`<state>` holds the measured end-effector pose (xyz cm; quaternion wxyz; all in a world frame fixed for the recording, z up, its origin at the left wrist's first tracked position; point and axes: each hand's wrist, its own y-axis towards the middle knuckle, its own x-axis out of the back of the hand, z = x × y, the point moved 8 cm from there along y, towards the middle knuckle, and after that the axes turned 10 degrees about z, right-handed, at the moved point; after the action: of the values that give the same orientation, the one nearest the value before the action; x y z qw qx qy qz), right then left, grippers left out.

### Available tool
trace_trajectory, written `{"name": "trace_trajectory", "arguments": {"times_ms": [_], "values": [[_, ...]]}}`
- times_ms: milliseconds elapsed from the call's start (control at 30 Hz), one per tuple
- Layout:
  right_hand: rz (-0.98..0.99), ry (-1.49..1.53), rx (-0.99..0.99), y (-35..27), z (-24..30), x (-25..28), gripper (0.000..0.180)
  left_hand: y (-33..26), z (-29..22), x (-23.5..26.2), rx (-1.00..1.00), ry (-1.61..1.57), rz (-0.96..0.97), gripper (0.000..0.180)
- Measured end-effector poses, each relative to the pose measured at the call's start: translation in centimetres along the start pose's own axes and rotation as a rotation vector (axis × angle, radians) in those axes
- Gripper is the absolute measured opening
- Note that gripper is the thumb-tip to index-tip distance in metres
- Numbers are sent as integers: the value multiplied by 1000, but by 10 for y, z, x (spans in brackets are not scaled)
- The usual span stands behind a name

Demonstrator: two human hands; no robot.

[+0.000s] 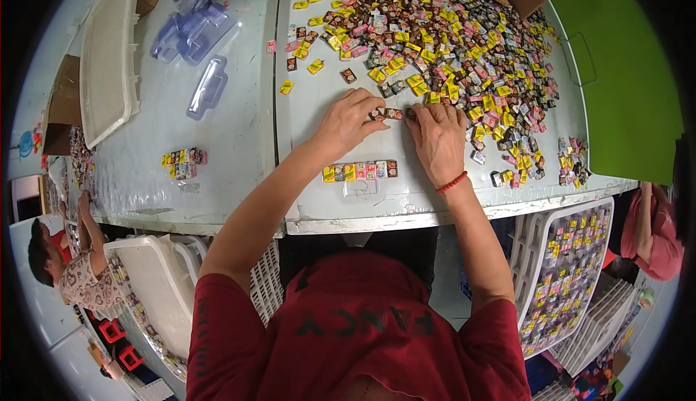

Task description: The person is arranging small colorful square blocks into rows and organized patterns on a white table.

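Note:
A big heap of small wrapped candy squares (449, 46) in yellow, pink, brown and black covers the far right of the grey table (239, 133). My left hand (348, 122) pinches two brown squares (386, 114) at its fingertips. My right hand (437, 136), with a red bracelet on the wrist, presses fingertips onto squares right beside them, at the heap's near edge. Just below my hands lies a short row of squares (360, 171) in a clear tray.
Another filled row (184, 162) sits at the left. Clear plastic trays (207, 85) and a white crate (109, 53) lie farther left. White baskets of filled rows (565, 270) stand under the table's right side. A green board (631, 82) is at right. Other people sit at both sides.

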<state>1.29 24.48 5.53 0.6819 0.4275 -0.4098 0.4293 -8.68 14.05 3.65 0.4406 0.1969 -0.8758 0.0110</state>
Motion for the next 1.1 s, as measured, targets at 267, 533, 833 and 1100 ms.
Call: {"name": "trace_trajectory", "arguments": {"times_ms": [267, 533, 833, 1100], "values": [[-2, -100, 65, 2, 31, -4, 17, -5, -10, 0, 80, 87, -61, 35], [-69, -58, 41, -7, 16, -6, 13, 0, -20, 4, -33, 97, -136, 33], [-156, -135, -34, 36, -19, 31, 13, 3, -14, 5, -75, 121, -274, 23], [131, -501, -140, 91, -27, -21, 16, 6, -2, 2, -33, 135, -186, 15]]}}
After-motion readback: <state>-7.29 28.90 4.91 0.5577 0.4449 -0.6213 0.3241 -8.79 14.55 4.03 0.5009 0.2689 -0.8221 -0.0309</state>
